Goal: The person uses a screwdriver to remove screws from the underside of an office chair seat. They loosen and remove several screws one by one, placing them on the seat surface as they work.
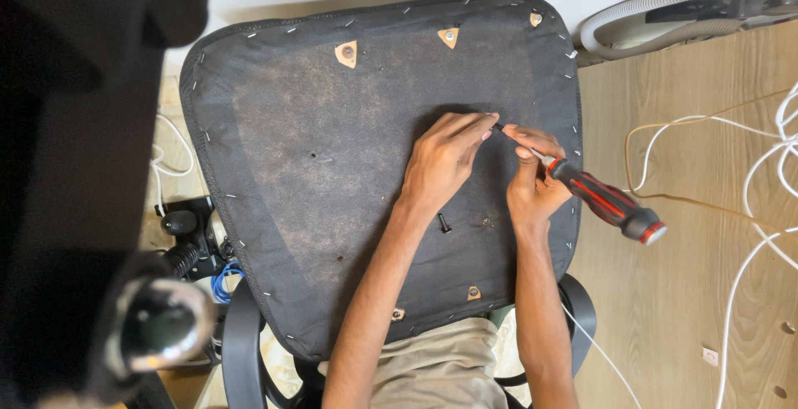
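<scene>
An upturned black chair seat [332,151] lies in front of me, its dusty fabric underside stapled around the rim. My right hand [532,180] grips a red-and-black screwdriver [611,203], its tip pointing at a spot near the seat's right side. My left hand [445,160] rests on the fabric with its fingertips pinched at the screwdriver tip, where a small screw may be hidden. A loose black screw [444,224] lies on the seat between my wrists.
Triangular mounting holes [347,53] show near the seat's far edge. A black chair part [75,168] and a metal cylinder [162,326] fill the left. White cables [748,176] trail over the wooden floor at right, with a grey hose [657,10] at the back.
</scene>
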